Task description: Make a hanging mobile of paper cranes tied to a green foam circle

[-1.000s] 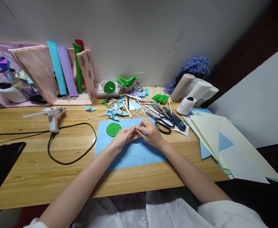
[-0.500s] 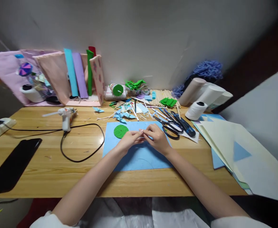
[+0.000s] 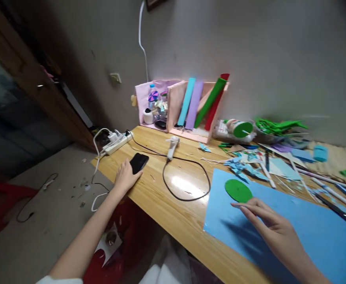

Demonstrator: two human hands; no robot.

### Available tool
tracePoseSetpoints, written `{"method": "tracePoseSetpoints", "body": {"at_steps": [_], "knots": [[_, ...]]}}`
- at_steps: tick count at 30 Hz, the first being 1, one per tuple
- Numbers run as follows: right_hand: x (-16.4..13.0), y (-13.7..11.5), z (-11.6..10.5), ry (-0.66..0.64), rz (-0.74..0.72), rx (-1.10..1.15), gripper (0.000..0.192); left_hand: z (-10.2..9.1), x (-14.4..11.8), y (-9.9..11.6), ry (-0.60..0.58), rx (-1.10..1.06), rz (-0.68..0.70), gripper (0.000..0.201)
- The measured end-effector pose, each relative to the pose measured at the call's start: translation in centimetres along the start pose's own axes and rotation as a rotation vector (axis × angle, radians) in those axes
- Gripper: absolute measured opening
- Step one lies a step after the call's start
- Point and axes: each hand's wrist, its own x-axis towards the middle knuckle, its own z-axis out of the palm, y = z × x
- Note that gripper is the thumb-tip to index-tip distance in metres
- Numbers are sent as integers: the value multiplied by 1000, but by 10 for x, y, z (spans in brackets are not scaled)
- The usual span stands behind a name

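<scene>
My left hand (image 3: 125, 177) reaches out to the far left end of the wooden table (image 3: 173, 213). Its fingertips lie on the near end of a black phone (image 3: 139, 161) that is flat on the wood. My right hand (image 3: 267, 227) rests on a large blue paper sheet (image 3: 303, 232), its fingers stretched close together towards a green paper disc (image 3: 238, 190) just beyond them. A thin pale stick shows between its thumb and fingers.
A glue gun (image 3: 173, 144) stands behind the phone, with its black cable (image 3: 187, 197) looped across the wood. A white power strip (image 3: 117, 142) sits at the table's left corner. A pink organiser (image 3: 173, 106) holds paper rolls against the wall. Paper scraps, sticks and pens lie at the right.
The view has swung left. My left hand left the small piece both hands held and went out to the phone. My right hand stayed on the blue sheet.
</scene>
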Motion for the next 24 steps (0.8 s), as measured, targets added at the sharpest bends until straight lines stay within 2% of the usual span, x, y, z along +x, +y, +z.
{"method": "tracePoseSetpoints", "body": {"at_steps": [2,8,11,15,18,21,24], "knots": [[11,-11,23,-60,-21,45,23,3,7,-1,-42,23,5,74],[26,-41,79,-244,-63,141,25,3,5,13,39,-12,-40,70],[24,-43,93,-296,-59,146,25,5,1,18,51,-83,-72,68],[20,-33,97,-304,-33,133,25,6,-2,14,42,-239,-102,74],[20,-27,96,-300,3,134,26,1,2,-8,-94,-503,-111,78],[22,-28,96,-303,16,133,26,-6,10,-37,-342,-866,-117,84],[23,-29,96,-310,18,130,26,-11,15,-56,-493,-1040,-50,93]]}}
